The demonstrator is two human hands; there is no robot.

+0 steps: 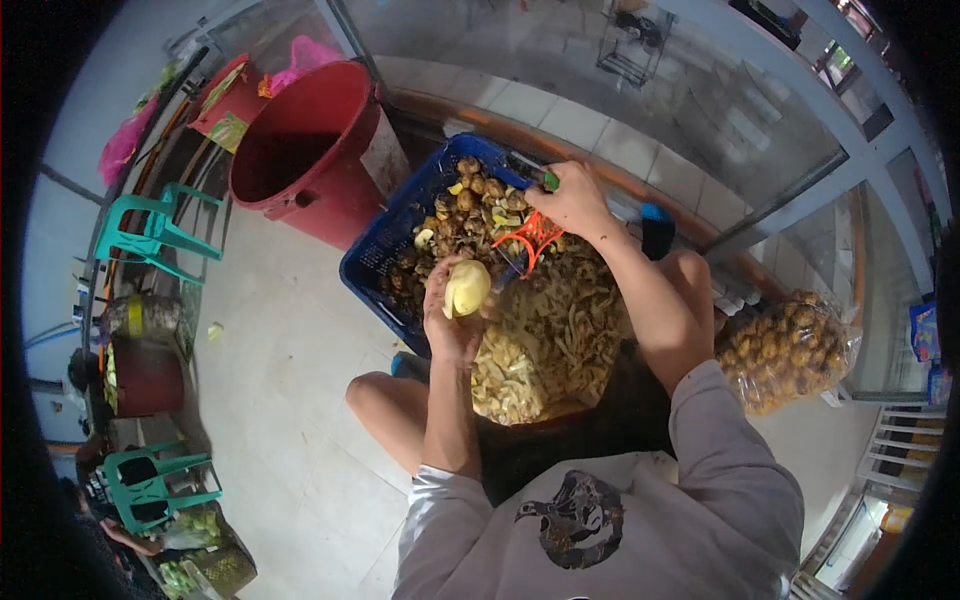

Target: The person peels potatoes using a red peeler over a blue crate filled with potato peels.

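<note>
A peeled, pale yellow potato (466,287) rests in my left hand (452,338), whose fingers wrap round it. Ahead and to the right, my right hand (578,205) is closed on a slim tool with a green part (550,181); its dark, narrow end points left over the crate, and its exact kind is unclear. Below that hand is an orange-red plastic piece with openings (530,240). A blue crate (365,270) holds brown unpeeled potatoes (470,195) and scraps. Closer to my body lies a heap of pale peelings (550,350).
A large red bin (330,190) stands beyond the crate on the left. To my right sits a clear bag of potatoes (790,345). Green plastic chairs (150,230) line the left side, where another person's arm (130,538) shows. Glass panels (740,110) rise ahead.
</note>
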